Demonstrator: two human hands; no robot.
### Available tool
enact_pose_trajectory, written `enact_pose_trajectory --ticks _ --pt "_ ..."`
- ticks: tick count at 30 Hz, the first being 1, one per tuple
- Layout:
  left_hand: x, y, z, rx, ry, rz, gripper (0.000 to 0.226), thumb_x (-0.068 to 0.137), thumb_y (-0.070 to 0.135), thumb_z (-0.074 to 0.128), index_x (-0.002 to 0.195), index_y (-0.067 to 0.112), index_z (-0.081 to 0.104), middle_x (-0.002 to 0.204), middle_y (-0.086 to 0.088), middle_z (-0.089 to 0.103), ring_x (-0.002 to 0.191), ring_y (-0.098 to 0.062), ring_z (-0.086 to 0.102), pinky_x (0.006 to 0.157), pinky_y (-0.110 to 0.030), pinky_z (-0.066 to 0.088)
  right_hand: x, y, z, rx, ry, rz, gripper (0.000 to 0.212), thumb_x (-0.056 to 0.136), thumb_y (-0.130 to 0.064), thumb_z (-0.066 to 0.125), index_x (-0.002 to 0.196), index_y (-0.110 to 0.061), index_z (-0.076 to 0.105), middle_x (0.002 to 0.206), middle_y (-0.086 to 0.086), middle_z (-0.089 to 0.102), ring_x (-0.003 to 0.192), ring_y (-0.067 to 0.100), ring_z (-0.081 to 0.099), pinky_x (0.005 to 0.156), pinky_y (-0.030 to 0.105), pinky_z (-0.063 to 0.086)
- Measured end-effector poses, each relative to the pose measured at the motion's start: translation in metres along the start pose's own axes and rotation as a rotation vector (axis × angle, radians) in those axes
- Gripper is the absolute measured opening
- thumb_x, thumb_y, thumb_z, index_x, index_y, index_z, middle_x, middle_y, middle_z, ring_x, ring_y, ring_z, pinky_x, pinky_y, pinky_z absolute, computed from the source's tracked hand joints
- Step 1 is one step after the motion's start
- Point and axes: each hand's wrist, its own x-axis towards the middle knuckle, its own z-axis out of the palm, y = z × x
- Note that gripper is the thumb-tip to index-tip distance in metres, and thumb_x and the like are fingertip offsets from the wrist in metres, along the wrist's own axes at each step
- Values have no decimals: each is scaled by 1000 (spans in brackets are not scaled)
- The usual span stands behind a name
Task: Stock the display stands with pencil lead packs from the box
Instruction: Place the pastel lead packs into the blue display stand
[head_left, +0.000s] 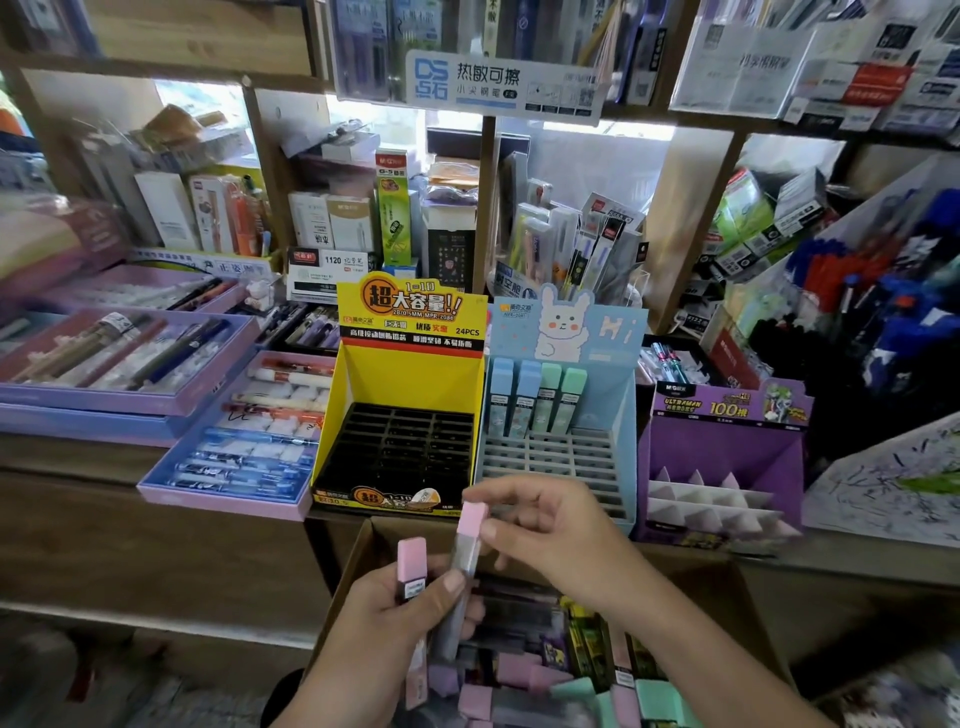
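Nearest: cardboard box (358, 551), flaps open, heaped with pink-, mint- and dark-capped lead packs (519, 670); stock source, parked right below the stands for short reaches.

Above it, left hand (384, 618) curled round one pink-capped pack (412, 564), upright, likely a reserve. Right hand (556, 525) pinching cap of second pink pack (471, 525), lower end against left thumb; probably next for slotting.

Blue rabbit stand (618, 410): four packs (535, 397) in back row, two blue, two green, remaining slots bare.

Yellow stand (415, 374): black grid (410, 447) unfilled.

Purple stand (727, 457): white dividers (711, 499) only.
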Motion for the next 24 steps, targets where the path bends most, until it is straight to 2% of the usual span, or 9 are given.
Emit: enact_pose_trajectory --ticks 2,4,7,11,14,17,20,22,24 --pt "-1 2 2 -35 -37 4 21 74 15 71 88 5 82 74 -25 72 60 -23 70 55 -26 57 -1 -1 -4 50 -28 2 29 97 -8 68 120 -25 75 96 9 78 76 22 71 77 31 60" --pt "-2 2 3 -36 -64 16 21 74 14 70 87 1 81 72 -23 70 59 -23 69 54 -25 56 -1 -1 -6 100 -51 -16 29 97 -3 66 118 -20 76 103 12 78 80 20 71 74 28 58" --pt "1 0 2 -34 -81 3 30 75 14 70 99 -4 77 76 -23 71 60 -25 70 53 -26 56 -1 0 -10 148 -44 -31 23 95 -1 69 112 -14 77 104 15 77 83 21 71 72 27 58" --pt "6 -8 0 -114 -91 -58 29 84 19 67 104 3 78 99 -29 74 89 -39 75 68 -35 61 -3 -6 -19 157 -8 -49 17 90 -3 75 104 -11 79 97 18 77 82 24 73 71 27 59" --pt "9 -11 -2 -120 -64 -79 24 88 23 64 100 10 80 107 -24 75 103 -39 74 76 -38 62 -4 -22 -35 72 100 -72 10 88 -9 77 98 -10 80 83 15 77 72 24 72 64 28 59" --pt "11 -12 -3 -63 -15 -63 22 96 19 59 95 12 80 104 -22 77 99 -35 76 73 -37 63 -3 -43 -58 -62 214 -124 11 88 -6 77 99 -10 78 79 11 77 66 24 72 60 26 59" --pt "11 -10 -6 8 39 -28 23 99 16 59 94 12 81 91 -18 78 81 -29 77 59 -30 60 0 -65 -82 -211 310 -211 11 87 -6 78 96 -13 78 77 5 78 64 18 73 60 24 60" --pt "11 -9 -7 34 45 -7 22 100 14 58 97 9 80 79 -16 73 64 -25 69 49 -26 51 5 -77 -97 -370 370 -248 9 86 -11 81 94 -15 78 75 2 77 66 21 74 62 27 62" --pt "13 -10 -7 22 47 -8 21 100 11 58 97 5 79 73 -17 66 57 -23 58 44 -26 42 13 -86 -112 -558 416 -265 7 85 -18 84 90 -19 79 70 -1 74 63 14 69 63 27 59"
